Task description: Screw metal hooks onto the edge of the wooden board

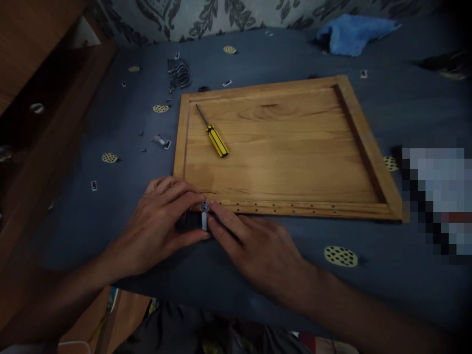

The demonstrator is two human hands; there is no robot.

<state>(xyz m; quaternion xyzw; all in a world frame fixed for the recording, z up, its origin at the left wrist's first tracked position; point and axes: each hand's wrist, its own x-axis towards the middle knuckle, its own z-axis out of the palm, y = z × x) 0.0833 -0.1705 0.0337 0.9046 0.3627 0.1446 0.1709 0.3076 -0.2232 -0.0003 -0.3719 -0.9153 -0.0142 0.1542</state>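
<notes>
At the near left corner of a framed wooden panel (pixel 295 157), a small silvery metal fitting (pixel 204 216) sits on the panel's edge, with a round top and a flat tongue sticking out towards me. My left hand (pixel 162 221) closes on it from the left, index finger above and thumb below. From the right, the fingertips of my right hand (pixel 258 250) press against the same fitting. Paired dark holes run along the near rail to the right. A yellow and black screwdriver (pixel 218 142) lies on the panel, its tip pointing away from me.
Left of the panel, a loose metal fitting (pixel 159 140) and a few small screws (pixel 143 150) lie on the blue patterned cloth (pixel 132 108). Farther back is a pile of metal fittings (pixel 179 73). A blue rag (pixel 356 34) lies at the back right. Wooden furniture (pixel 62 98) borders the left.
</notes>
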